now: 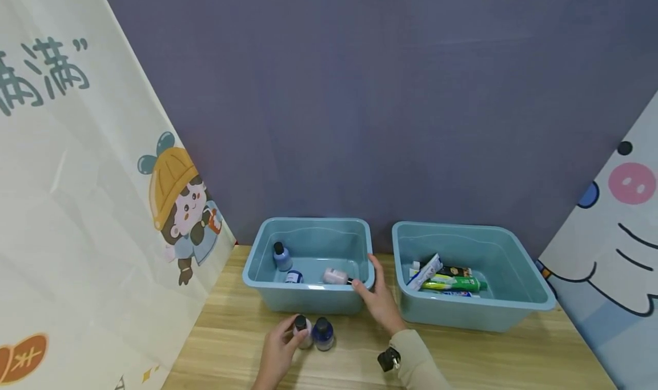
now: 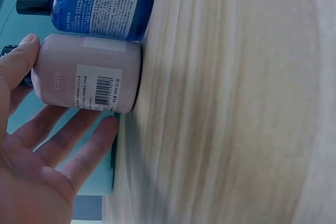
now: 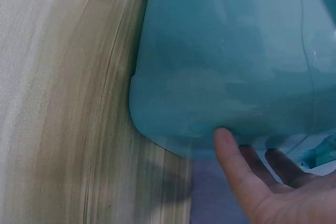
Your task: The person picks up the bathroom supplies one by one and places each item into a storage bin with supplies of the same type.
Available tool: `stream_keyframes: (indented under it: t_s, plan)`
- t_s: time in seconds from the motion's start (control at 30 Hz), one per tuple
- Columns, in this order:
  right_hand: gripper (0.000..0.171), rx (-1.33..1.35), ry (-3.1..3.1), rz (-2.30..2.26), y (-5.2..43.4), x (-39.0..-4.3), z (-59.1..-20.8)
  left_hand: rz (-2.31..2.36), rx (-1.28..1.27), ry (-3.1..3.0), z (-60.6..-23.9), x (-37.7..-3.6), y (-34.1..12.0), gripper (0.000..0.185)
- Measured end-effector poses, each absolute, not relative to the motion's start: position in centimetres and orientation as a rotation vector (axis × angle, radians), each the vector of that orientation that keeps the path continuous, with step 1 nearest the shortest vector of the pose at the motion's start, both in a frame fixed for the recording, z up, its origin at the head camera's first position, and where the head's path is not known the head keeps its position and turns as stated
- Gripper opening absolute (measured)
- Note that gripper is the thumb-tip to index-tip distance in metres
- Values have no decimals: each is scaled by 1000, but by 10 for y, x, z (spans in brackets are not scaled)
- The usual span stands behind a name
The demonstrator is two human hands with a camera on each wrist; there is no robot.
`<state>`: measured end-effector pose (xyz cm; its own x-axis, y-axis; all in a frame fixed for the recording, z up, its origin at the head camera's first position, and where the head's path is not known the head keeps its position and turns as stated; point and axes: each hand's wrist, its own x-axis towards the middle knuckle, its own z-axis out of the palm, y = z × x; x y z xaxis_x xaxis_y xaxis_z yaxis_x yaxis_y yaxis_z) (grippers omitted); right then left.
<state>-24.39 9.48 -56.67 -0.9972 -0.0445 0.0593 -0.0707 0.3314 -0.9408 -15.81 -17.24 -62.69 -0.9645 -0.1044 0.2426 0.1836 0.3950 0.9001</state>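
My left hand [image 1: 279,347] pinches a pale pink bottle [image 2: 86,72] near its black cap, thumb on its shoulder; the other fingers spread beside it. The bottle stands upright on the table. Right beside it stands a dark blue bottle [image 1: 323,334] with a black cap. My right hand [image 1: 381,301] rests at the front right corner of the left blue-green bin [image 1: 308,300], its fairly straight fingers touching the outer wall [image 3: 210,77]. Inside that bin are a light blue bottle [image 1: 282,258], a blue labelled container [image 1: 293,277] and a pink bottle [image 1: 336,276] lying down.
A second blue-green bin [image 1: 462,313] stands to the right, holding several tubes, among them a green one [image 1: 457,283] and a white one [image 1: 425,272]. Both bins stand on a wooden table [image 1: 231,333] against a dark grey-blue backdrop [image 1: 334,110]. Printed white sheets flank both sides.
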Motion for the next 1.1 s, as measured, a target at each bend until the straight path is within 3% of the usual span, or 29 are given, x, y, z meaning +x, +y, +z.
stream_keyframes:
  t_s: [1.1]
  plan:
    - [81, 131, -2504, 1839, 93, -243, -566, -1589, 8, -2190, -582, -162, -167, 34]
